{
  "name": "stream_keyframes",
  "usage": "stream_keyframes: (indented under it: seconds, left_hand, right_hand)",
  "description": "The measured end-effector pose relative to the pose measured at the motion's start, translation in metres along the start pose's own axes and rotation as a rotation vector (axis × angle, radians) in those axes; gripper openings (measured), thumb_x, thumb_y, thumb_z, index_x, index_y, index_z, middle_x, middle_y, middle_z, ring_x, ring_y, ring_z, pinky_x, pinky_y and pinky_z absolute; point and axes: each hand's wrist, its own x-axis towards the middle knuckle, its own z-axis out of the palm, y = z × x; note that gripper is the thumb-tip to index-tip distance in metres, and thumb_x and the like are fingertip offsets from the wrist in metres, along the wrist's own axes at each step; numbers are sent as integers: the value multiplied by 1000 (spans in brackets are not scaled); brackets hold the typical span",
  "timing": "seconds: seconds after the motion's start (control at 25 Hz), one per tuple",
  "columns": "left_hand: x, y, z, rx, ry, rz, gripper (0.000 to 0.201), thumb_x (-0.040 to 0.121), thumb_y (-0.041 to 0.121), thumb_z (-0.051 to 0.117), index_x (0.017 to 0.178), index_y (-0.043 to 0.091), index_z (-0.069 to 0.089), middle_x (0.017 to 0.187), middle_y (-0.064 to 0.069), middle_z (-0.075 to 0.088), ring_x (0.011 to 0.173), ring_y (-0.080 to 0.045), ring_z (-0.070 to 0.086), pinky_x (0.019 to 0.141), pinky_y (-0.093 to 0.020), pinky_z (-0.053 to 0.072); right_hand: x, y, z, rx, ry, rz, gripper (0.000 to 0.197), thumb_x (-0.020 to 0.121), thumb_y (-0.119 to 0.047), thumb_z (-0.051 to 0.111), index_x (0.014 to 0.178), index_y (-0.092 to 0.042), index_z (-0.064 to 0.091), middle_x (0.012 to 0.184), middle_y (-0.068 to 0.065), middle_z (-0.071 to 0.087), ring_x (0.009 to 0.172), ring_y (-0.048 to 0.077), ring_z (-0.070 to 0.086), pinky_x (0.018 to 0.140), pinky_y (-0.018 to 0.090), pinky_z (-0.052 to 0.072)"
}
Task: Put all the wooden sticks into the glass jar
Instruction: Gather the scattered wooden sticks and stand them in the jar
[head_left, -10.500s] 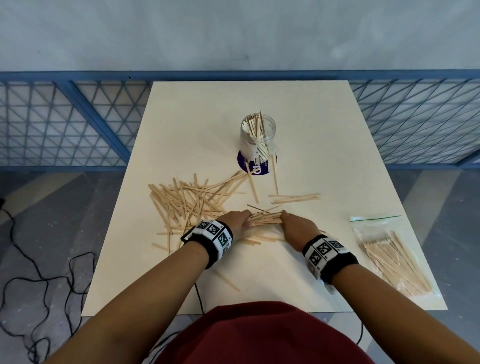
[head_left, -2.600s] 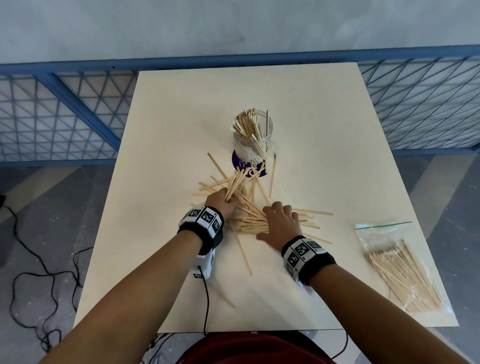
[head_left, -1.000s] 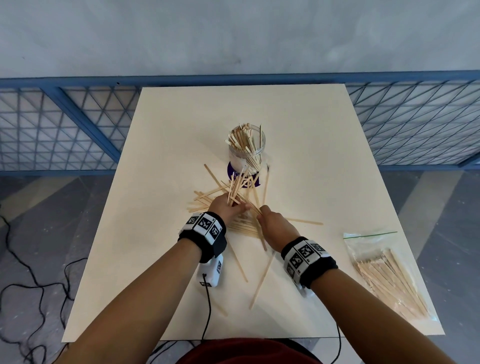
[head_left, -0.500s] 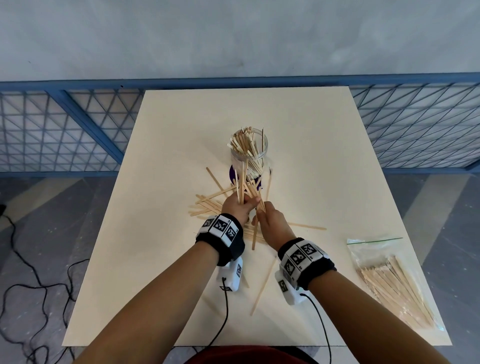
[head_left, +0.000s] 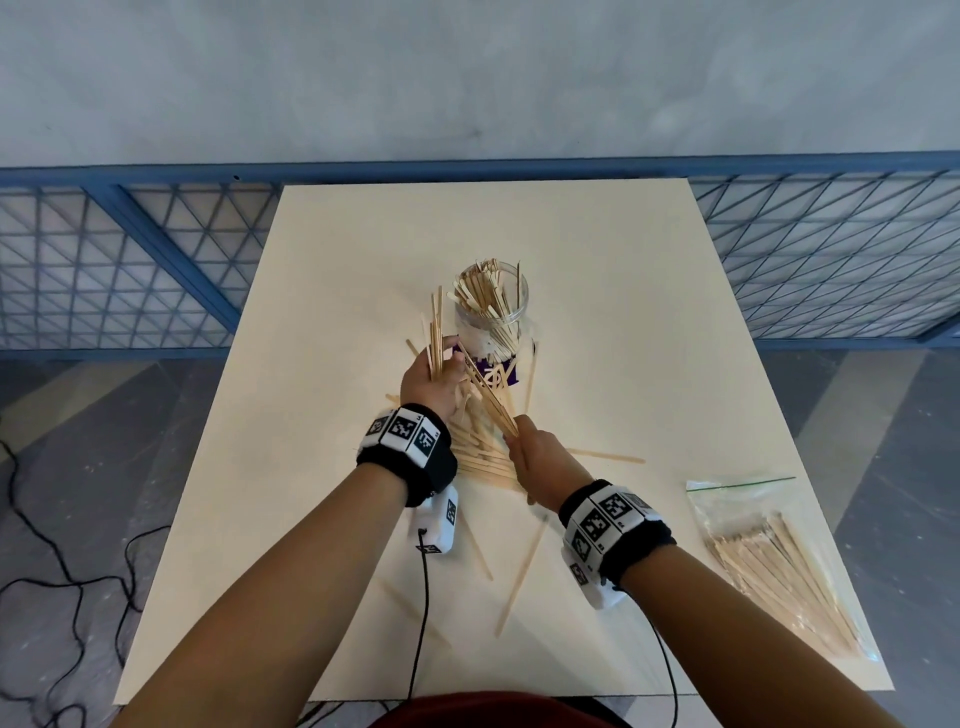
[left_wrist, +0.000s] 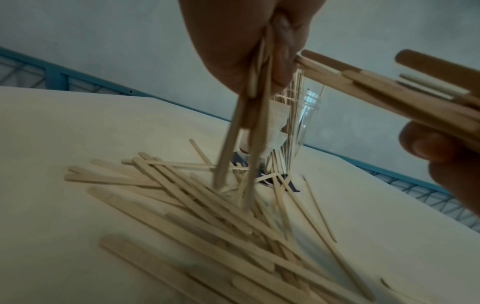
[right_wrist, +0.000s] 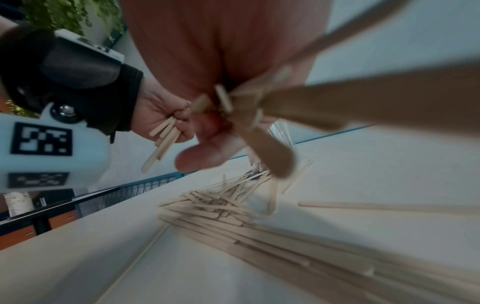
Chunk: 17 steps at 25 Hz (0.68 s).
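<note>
The glass jar (head_left: 493, 314) stands mid-table on a purple mat, packed with upright wooden sticks. My left hand (head_left: 434, 382) grips a bundle of sticks (head_left: 435, 332) held upright just left of the jar; the same bundle (left_wrist: 249, 127) hangs from my fingers in the left wrist view. My right hand (head_left: 532, 457) grips another bundle (head_left: 485, 392) that slants up toward the jar's base. A loose pile of sticks (head_left: 478, 452) lies on the table under both hands, also seen as the pile (left_wrist: 207, 205) and the pile (right_wrist: 233, 207).
A clear zip bag of more sticks (head_left: 769, 556) lies near the table's right front edge. Single sticks (head_left: 519, 577) lie scattered toward the front. A blue mesh fence (head_left: 156, 260) runs behind the cream table (head_left: 649, 312). Black cables trail on the floor at left.
Both hands have lifted off the pile with sticks. My left hand has raised its bundle up beside the jar; the right hand has drawn back slightly with its own bundle.
</note>
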Motion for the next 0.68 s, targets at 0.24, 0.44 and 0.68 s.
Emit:
stream_keyframes:
  seconds: [0.24, 0.44, 0.68]
  left_hand:
    - [0, -1, 8, 3, 15, 2, 11, 84, 25, 63, 81, 15, 67, 58, 4, 53, 49, -12, 43, 55, -24, 39]
    - [-15, -7, 19, 198, -92, 46, 33, 88, 38, 55, 87, 8, 69, 79, -7, 63, 76, -22, 57, 71, -29, 44]
    - [11, 22, 16, -91, -1, -43, 39, 98, 40, 28, 81, 21, 56, 66, -2, 49, 46, -10, 48, 47, -22, 42]
  right_hand:
    - [2, 4, 6, 71, 16, -8, 7, 98, -12, 32, 96, -7, 36, 70, 12, 51, 52, 21, 40, 56, 32, 35]
    - [9, -2, 1, 133, 81, -8, 8, 97, -9, 32, 89, -9, 31, 59, -2, 40, 48, 13, 35, 48, 25, 30]
    - [29, 3, -32, 138, 192, 9, 12, 97, -12, 33, 86, -9, 35, 63, -2, 42, 52, 11, 36, 50, 29, 30]
